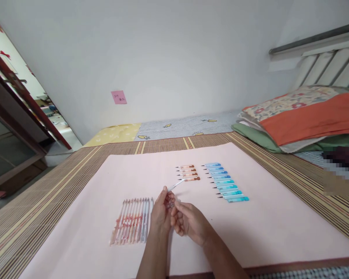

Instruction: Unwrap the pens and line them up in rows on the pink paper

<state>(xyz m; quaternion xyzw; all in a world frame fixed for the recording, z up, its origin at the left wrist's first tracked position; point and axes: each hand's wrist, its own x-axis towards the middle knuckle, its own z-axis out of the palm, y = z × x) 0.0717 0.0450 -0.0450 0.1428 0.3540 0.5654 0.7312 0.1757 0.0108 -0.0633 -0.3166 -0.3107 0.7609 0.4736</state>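
My left hand (163,211) is closed on a slim white pen (177,185), whose far end points up and to the right. Close against it, my right hand (190,223) has its fingers curled and pinched at the pen's near end; what they hold is hidden. Beyond the hands, several brown-and-white pens (188,170) with dark tips lie in a short stack. To the right of these is a column of blue and turquoise pens (226,181), tips pointing left. A row of clear-barrelled pens (130,223) with reddish and bluish patterns lies side by side, left of my hands.
Everything lies on a pale pink sheet (84,217) over a striped mat (46,193). Folded bedding (305,116) is piled at the right. A white wall (186,58) with a pink note (119,97) stands behind, and a doorway opens at far left.
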